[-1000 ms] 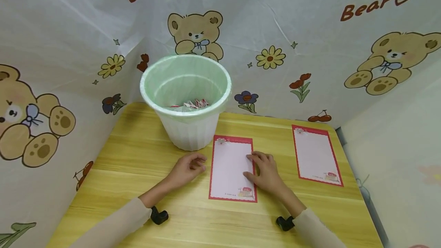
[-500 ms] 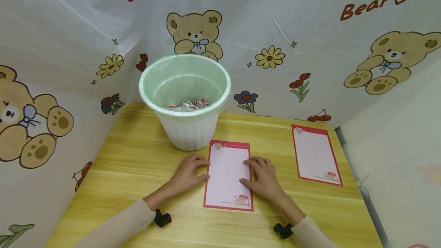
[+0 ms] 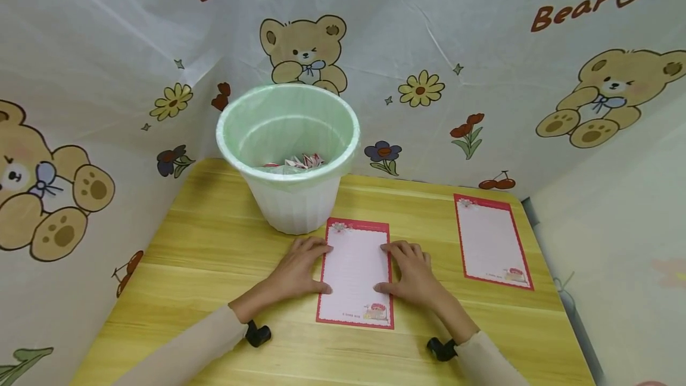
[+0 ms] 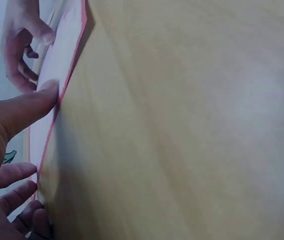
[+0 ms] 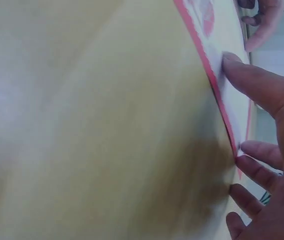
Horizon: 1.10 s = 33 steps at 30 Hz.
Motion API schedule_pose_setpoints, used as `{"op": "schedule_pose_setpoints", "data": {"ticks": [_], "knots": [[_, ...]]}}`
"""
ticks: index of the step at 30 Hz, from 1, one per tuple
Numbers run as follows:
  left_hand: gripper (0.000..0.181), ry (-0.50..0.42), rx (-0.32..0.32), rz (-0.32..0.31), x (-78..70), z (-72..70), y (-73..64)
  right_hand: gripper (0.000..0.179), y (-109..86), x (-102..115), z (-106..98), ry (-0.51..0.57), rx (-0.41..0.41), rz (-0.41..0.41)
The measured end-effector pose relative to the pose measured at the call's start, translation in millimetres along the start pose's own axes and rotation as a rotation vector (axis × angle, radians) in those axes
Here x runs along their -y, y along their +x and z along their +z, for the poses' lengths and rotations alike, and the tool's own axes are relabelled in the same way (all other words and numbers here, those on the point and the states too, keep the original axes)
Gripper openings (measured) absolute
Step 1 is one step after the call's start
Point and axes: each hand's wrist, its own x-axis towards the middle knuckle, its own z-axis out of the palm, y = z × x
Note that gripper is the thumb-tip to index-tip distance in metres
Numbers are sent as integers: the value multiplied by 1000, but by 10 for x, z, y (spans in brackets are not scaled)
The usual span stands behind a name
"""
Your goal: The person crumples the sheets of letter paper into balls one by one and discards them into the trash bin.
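While the two sleeved arms slant in from the near edge of the table (image 3: 343, 359), a beige left sleeve (image 3: 198, 338) and a matching right sleeve (image 3: 495, 362) stop short of the wrists, where a black piece sits at the left wrist (image 3: 259, 334) and another at the right wrist (image 3: 442, 349). Past them, the left hand (image 3: 296, 271) has its thumb spread well away from the fingers; the thumb's tip rests on the face of a red-bordered sheet (image 3: 354, 276), just inside its left edge, and the foremost fingertip lies on that same edge higher up. The right hand (image 3: 412, 273) mirrors it at the right edge, thumb lower and forefinger higher, a wide gap between them. From the right wrist I can see the other fingers fanned apart and gently bent, their tips at or just outside the border. Both hands are held low, backs turned up, wrists angled inward toward each other.

The sheet lies on the wood between them, a small picture in its lower right corner and a flower in its upper left. A similar second sheet (image 3: 495, 243) lies well apart to the right. Behind the first stands a white bucket (image 3: 295, 204) with red-and-white scraps (image 3: 304, 161) inside, and beyond hangs a bear-printed cloth (image 3: 386, 5).
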Motion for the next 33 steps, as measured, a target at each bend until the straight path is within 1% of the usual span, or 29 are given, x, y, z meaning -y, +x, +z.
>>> {"op": "schedule_pose_setpoints", "data": {"ticks": [3,7,12,16,19,24,27,30,33], "knots": [[101,29,27,7,-9,-18,27,94,31,0,-29,-27,25,-20],[105,68,49,13,-11,-32,60,96,75,18,-57,-61,45,-35],[104,88,75,18,-22,-27,100,97,100,38,-81,-66,63,-23],[100,71,81,19,-47,-34,112,91,103,38,-90,-49,63,-32],[89,65,65,22,-57,-41,109,84,104,28,-85,-33,59,-52],[57,62,7,58,-55,-35,104,71,100,12,-77,16,41,-83],[40,56,-39,88,-47,-11,108,57,91,6,-63,41,15,-112],[27,81,-80,103,-29,32,114,40,82,10,-42,80,-11,-140],[17,122,-104,113,-28,62,122,25,75,23,-9,116,-34,-145]]}}
